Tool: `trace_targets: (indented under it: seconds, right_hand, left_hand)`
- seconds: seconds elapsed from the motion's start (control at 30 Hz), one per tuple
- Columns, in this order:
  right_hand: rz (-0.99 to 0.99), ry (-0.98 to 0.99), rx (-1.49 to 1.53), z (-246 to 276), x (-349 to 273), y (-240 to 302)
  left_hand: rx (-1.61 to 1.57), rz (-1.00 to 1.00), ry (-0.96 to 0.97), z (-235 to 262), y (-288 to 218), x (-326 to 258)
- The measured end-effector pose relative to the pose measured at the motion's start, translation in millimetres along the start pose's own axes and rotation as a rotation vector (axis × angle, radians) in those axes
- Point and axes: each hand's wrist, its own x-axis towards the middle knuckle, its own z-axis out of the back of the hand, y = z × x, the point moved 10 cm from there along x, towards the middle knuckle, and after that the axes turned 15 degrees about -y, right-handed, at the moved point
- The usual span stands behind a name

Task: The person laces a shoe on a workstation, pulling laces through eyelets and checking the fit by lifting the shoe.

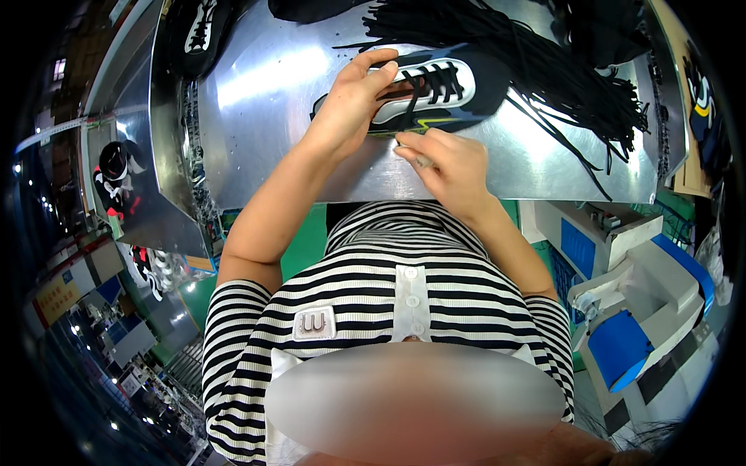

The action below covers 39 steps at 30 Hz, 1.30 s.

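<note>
A dark sneaker (488, 87) with a white-edged lacing area and yellow-green lines on its side lies on a shiny metal table (256, 147), toe pointing right. Black lace (441, 84) crosses its eyelets. My left hand (353, 105) is closed on the shoe's upper at the ankle opening, thumb and fingers at the end of the lacing. Against the shoe's near side, my right hand (449, 161) is closed in a pinch, with a small greyish thing partly showing in the curled fingers. What it is, I cannot make out.
A thick bundle of black shoelaces (536, 70) spreads over the table's far right, with loose ends trailing near the front edge. Another black shoe (200, 39) stands at the far left. More shoes (116, 175) sit beyond the left side. A white-and-blue machine (641, 311) stands to the right.
</note>
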Motion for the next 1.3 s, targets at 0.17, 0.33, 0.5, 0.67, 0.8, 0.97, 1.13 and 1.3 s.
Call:
trace_targets:
  seconds: [0.17, 0.33, 0.5, 0.67, 0.8, 0.97, 1.13, 1.3]
  right_hand:
    - [-0.688, -0.07, 0.172, 21, -29, -68]
    - [-0.816, 0.046, 0.197, -6, -31, -78]
    - [-0.833, -0.051, 0.309, -19, -25, -84]
    - [-0.806, -0.197, 0.361, -7, -6, -79]
    - [-0.731, -0.237, 0.335, -9, 2, -80]
    - [-0.635, -0.156, 0.22, -1, 4, -65]
    - [-0.68, 0.077, 0.107, 1, -20, -59]
    - [-0.673, 0.104, 0.103, -2, -19, -61]
  left_hand:
    - [0.376, -0.09, 0.047, -4, -15, -24]
    - [0.788, -0.637, 0.095, 3, -18, -59]
    - [0.864, -0.715, 0.094, 7, -18, -53]
    - [0.828, -0.753, 0.091, 2, -26, -53]
    - [0.909, -0.746, -0.009, 1, -24, -49]
    - [0.912, -0.754, -0.062, 2, -21, -44]
    - [0.904, -0.78, -0.085, 3, -24, -45]
    - [0.904, -0.804, -0.071, 0, -26, -46]
